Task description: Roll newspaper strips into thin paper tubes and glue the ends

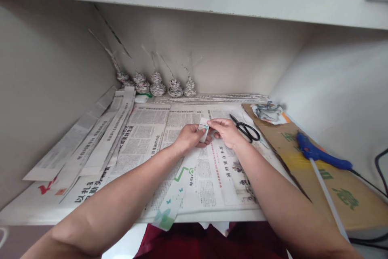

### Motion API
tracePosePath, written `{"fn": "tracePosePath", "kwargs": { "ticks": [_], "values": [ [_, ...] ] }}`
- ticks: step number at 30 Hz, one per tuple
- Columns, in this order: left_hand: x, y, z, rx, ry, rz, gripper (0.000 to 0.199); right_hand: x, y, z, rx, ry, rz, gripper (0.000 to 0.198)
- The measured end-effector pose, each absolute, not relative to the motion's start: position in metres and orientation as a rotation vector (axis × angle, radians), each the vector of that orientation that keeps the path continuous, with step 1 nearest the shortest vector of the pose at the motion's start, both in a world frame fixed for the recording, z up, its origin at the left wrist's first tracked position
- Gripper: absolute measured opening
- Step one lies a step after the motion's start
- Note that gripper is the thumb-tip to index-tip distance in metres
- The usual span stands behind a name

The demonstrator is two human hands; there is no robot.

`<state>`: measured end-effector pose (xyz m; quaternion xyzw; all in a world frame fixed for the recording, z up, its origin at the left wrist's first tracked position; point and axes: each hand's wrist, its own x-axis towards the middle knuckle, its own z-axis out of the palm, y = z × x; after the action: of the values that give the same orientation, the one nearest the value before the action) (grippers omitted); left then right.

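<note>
Over the middle of the newspaper-covered table, my left hand [191,137] grips a long paper strip [173,198] near its far end. The strip's near end, with green and blue print, hangs towards the table's front edge. My right hand [224,131] pinches the top corner of the same strip between thumb and fingers. Both hands are close together, almost touching. Just right of my right hand lies a pair of black-handled scissors [247,129].
Cut newspaper strips [100,137] lie piled at the left. Several coiled-paper gourds [157,85] stand along the back wall beside thin paper rods [212,98]. A blue glue gun [321,153] rests on cardboard [303,178] at the right. A shelf edge [194,10] overhangs above.
</note>
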<state>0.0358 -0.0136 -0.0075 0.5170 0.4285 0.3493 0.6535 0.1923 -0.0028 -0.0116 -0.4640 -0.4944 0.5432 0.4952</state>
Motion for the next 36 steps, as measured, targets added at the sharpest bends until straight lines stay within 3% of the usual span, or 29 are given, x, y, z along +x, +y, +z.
{"fn": "tracePosePath", "kwargs": {
  "ticks": [28, 36],
  "values": [
    [0.038, -0.025, 0.009, 1.314, 1.043, 0.727, 0.015, 0.184, -0.006, -0.011, -1.066, -1.111, 1.356, 0.031],
    [0.038, -0.024, 0.002, 1.292, 1.062, 0.872, 0.037, 0.176, -0.011, -0.009, -1.095, -1.121, 1.241, 0.031]
  ]
}}
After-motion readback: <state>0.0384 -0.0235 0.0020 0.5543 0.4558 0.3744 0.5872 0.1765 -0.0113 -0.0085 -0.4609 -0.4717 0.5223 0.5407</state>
